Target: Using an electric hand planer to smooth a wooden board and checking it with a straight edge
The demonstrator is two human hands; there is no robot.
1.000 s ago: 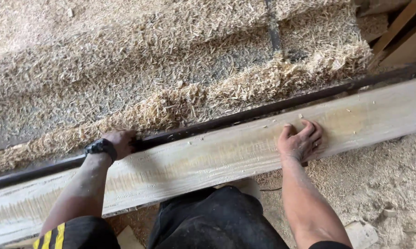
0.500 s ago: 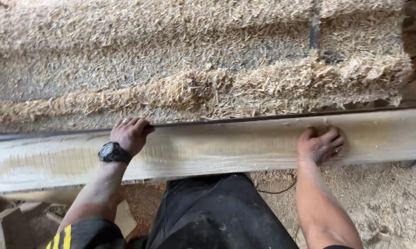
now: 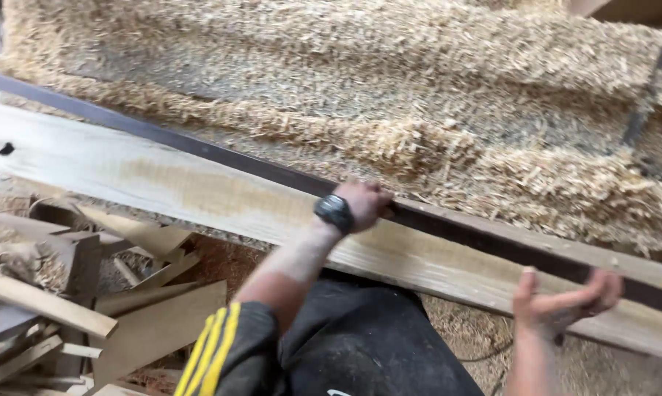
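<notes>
A long pale wooden plank (image 3: 162, 183) runs from upper left to lower right across the view, beside a dark metal rail (image 3: 477, 231). My left hand (image 3: 366, 204), with a black watch on the wrist, grips the plank's far edge against the rail. My right hand (image 3: 565, 301) is lifted just off the plank's near edge at the lower right, palm up, fingers spread and curled, holding nothing. My dark trousers (image 3: 375, 345) are right below the plank.
A thick layer of wood shavings (image 3: 419, 88) covers the surface beyond the rail. A pile of wood offcuts (image 3: 89, 293) lies at the lower left under the plank. A dark strap or bar (image 3: 646, 95) crosses the shavings at the right.
The view has swung left and the plank now slants. My right hand has come off the plank and opened. My left hand still holds the plank's far edge.
</notes>
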